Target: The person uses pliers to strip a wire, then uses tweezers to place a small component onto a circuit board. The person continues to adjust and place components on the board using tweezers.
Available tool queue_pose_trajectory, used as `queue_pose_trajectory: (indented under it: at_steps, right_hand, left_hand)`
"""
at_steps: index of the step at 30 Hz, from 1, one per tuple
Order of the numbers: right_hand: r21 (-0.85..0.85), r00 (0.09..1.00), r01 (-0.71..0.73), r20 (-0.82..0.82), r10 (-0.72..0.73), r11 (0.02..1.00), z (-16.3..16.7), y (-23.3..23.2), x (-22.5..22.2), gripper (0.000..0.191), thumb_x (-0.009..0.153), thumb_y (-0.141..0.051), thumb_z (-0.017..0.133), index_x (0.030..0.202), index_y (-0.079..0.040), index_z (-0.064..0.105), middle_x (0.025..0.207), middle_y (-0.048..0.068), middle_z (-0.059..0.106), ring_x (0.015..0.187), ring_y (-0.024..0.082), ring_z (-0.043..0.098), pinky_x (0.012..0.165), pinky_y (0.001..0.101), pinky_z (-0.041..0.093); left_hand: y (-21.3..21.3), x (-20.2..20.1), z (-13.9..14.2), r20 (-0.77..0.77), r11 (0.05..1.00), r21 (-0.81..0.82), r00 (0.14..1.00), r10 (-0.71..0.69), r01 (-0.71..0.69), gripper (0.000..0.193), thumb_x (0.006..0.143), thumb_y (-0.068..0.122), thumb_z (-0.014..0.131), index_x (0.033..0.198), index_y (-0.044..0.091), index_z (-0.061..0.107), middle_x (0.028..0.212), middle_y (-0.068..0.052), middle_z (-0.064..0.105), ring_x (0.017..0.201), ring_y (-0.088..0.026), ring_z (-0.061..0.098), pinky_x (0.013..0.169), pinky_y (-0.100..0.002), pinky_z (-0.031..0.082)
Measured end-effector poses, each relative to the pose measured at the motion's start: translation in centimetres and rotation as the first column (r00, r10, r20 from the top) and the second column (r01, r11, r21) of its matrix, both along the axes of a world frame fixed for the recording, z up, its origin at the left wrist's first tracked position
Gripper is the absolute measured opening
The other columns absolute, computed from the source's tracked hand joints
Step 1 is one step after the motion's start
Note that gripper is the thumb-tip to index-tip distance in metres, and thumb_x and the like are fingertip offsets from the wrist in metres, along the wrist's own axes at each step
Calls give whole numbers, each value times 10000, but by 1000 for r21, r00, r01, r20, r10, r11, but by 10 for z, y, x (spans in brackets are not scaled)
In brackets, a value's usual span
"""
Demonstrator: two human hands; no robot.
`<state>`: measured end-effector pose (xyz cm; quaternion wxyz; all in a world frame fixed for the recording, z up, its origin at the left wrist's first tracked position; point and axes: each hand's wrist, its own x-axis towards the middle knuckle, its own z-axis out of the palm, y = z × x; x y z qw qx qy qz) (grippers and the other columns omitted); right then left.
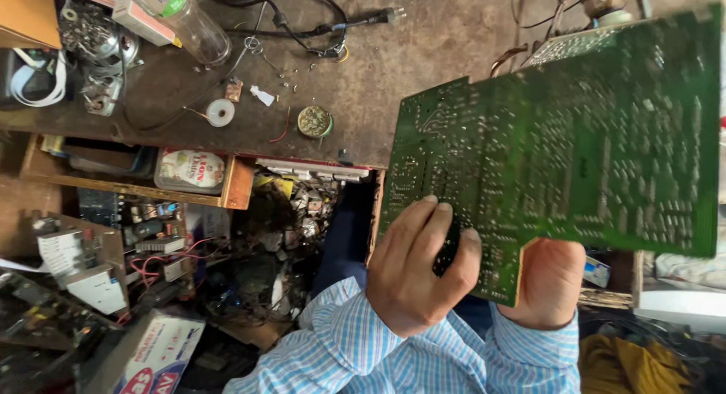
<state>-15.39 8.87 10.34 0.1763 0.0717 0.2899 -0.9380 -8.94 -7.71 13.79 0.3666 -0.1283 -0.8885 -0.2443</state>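
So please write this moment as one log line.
left hand: fingers on green circuit board solder side | right hand: under board edge | board: lifted, tilted above workbench

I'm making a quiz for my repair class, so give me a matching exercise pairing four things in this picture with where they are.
Things:
1. circuit board
2. plastic bottle
3. solder spool
4. round tin

Places:
A. lying at the bench's top left
B. on the bench, right of the spool
C. held in both hands
D. on the bench, left of the tin

Pairs: 1-C, 2-A, 3-D, 4-B
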Motion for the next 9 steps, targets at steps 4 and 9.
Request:
queue_pose_trajectory:
  at_steps: [4,9]
  right_hand:
    - [-119,997,72,12,-72,990,-61,19,13,421,1175,-334,427,1410,-14,568,1387,156,643,1231,290,642,1106,441,498]
    - [-34,989,91,-116,-95,995,-163,41,35,561,1127,-430,405,1521,-33,444,1517,152,539,1358,298,526,1194,442,395]
  left_hand:
    - [-1,3,-1,-21,991,-105,996,-89,86,236,1067,130,692,1268,58,593,1262,-251,615,1217,-450,654,1033,-578,593]
    - [3,1,-4,22,961,-205,982,-188,188,278,1038,158,697,1281,53,613,1281,-243,627,1233,-451,646,1044,-603,566]
